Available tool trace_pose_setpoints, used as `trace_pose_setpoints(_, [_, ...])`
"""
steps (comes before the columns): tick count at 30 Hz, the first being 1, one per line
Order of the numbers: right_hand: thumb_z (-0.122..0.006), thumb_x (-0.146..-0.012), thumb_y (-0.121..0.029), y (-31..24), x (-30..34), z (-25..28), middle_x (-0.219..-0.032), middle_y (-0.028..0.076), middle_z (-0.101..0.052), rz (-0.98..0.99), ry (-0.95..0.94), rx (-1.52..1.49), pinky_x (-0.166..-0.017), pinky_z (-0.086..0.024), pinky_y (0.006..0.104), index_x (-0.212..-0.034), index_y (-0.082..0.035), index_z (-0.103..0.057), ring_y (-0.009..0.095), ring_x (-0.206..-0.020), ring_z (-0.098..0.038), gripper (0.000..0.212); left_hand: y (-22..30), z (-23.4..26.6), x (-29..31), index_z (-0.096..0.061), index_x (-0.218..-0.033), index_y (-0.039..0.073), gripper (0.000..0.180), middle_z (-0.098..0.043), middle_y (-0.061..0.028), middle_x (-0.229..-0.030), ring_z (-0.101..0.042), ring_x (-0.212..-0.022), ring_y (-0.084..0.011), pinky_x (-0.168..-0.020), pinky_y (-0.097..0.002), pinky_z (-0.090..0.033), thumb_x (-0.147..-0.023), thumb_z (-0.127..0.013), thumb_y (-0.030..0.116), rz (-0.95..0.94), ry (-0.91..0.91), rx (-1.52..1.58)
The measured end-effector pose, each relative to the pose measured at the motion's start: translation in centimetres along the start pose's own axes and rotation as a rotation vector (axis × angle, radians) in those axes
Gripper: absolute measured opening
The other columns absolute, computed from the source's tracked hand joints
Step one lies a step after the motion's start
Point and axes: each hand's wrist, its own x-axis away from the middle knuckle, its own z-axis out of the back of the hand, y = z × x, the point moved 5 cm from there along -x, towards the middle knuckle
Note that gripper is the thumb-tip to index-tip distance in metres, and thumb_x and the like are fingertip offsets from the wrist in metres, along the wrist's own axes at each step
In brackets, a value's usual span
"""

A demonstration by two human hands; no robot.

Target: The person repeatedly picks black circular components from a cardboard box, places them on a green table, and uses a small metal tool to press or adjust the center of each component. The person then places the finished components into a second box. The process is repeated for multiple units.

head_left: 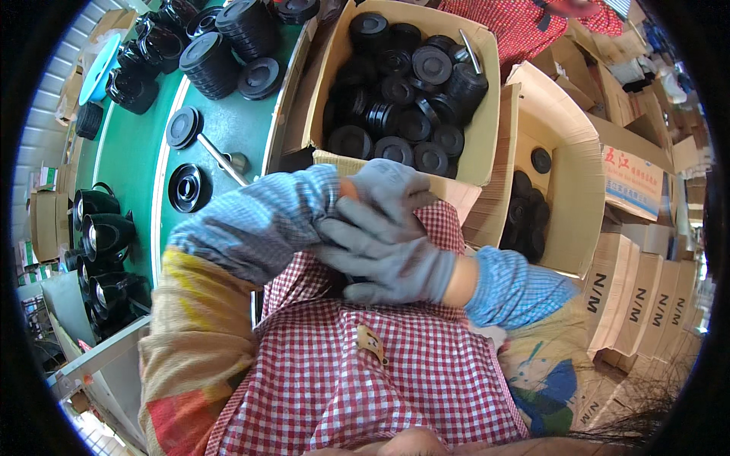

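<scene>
Both my hands wear grey gloves and meet in front of my chest. My left hand [391,185] is bent at the wrist, its fingers pointing right, partly blurred and partly covered. Across it, below, lies my right hand [391,254], fingers stretched toward the left wrist beside the cuff of the blue checked left sleeve cover [258,209]. No held object shows in the right hand. Something dark under its fingers cannot be made out. Just beyond the hands stands a cardboard box [487,129] full of round black lids [432,65].
On the green table [217,125] at left are a black lid [183,127], a metal rod [220,158], a black ring-shaped part [188,188] and lid stacks [209,67]. Glossy black pots [106,234] line its left side. Another box [570,182] holding black parts stands right.
</scene>
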Motion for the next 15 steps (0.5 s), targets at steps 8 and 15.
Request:
trace_pose_setpoints(8, [-0.077, -0.072, -0.060, 0.0, 0.2, -0.6, -0.158, 0.015, -0.038, 0.034, 0.005, -0.039, -0.121, -0.012, 0.0604, -0.143, -0.017, -0.057, 0.038, -0.149, -0.025, 0.085, -0.3, -0.6, -0.1, -0.064, -0.124, 0.007, 0.030, -0.059, -0.0132, -0.136, -0.053, -0.134, -0.0249, -0.115, -0.0418, -0.041, -0.097, -0.065, 0.021, 0.226, 0.079, 0.070])
trace_pose_setpoints(15, [-0.066, -0.080, -0.063, 6.4, 6.0, -1.0, -0.160, 0.013, -0.036, -0.206, -0.203, -0.062, -0.120, -0.011, 0.0627, -0.144, -0.020, -0.055, 0.036, -0.151, -0.024, 0.078, -2.4, -3.2, 2.4, -0.066, -0.122, 0.009, 0.035, -0.071, -0.0141, -0.111, -0.069, -0.104, -0.0298, -0.095, -0.0433, -0.053, -0.097, -0.064, 0.034, -0.334, 0.425, 0.175])
